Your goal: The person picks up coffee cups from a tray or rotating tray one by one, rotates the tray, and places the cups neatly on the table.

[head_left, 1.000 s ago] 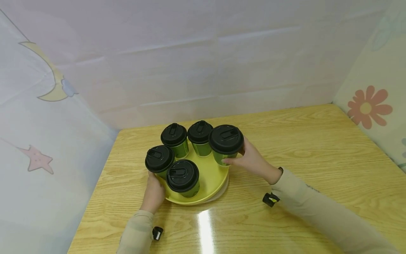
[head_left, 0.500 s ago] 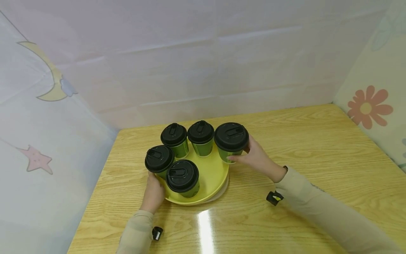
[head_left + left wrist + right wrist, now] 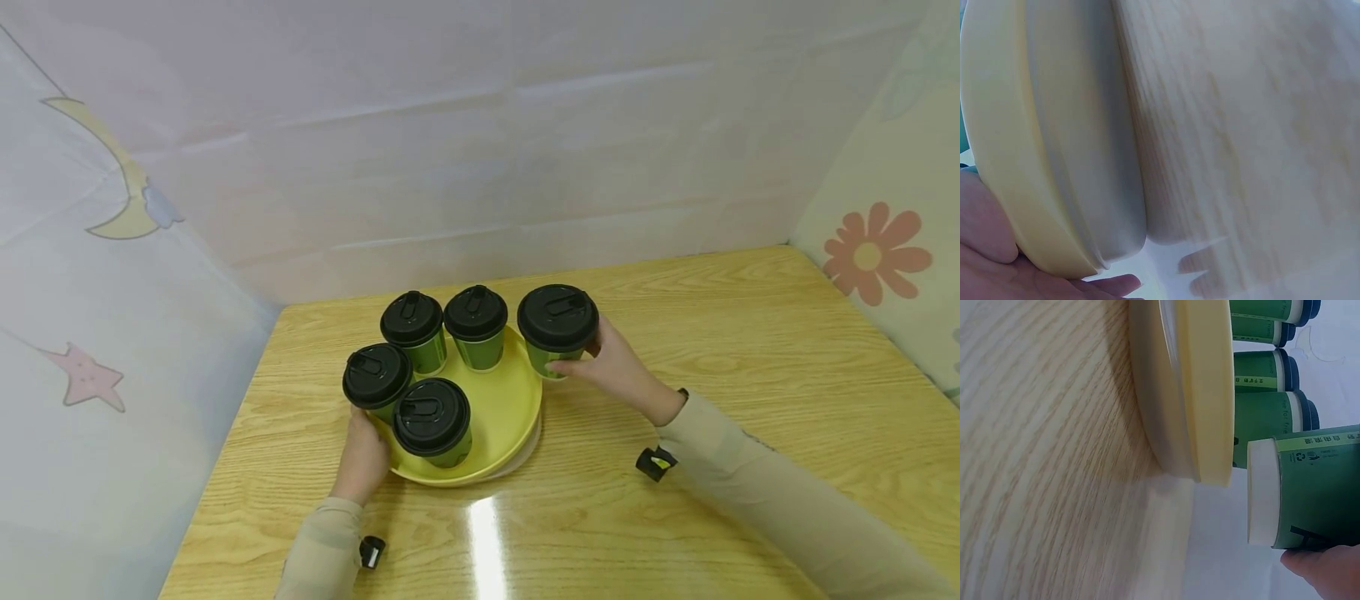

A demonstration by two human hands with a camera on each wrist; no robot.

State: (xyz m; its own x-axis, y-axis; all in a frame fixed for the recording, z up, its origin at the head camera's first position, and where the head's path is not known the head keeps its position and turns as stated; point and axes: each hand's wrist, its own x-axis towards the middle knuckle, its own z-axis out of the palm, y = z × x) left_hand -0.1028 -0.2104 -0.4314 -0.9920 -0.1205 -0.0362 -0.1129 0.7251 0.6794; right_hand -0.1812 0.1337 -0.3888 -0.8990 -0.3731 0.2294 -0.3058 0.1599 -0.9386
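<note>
My right hand (image 3: pixel 622 371) grips a green paper cup (image 3: pixel 553 358) with a black lid, thumb on its near side. In the right wrist view, the base of this paper cup (image 3: pixel 1263 494) hangs free, beside and above the yellow tray's edge. My left hand (image 3: pixel 365 454) holds the near-left rim of the round yellow tray (image 3: pixel 506 412), its thumb against the edge in the left wrist view. Several more lidded cups stand on the tray: a near cup (image 3: pixel 433 423), a left cup (image 3: pixel 377 379) and two at the back, a cup (image 3: pixel 412 325) and another (image 3: pixel 476 321).
A pale round base (image 3: pixel 521 454) sits beneath the tray on the wood-grain table (image 3: pixel 712 350). A light cloth wall (image 3: pixel 450 167) rises behind the table, and a decorated wall (image 3: pixel 90 333) stands on the left.
My right hand has carried its cup rightward and slightly away from me, from over the tray to past its right rim. My left hand and the other cups have stayed put.
</note>
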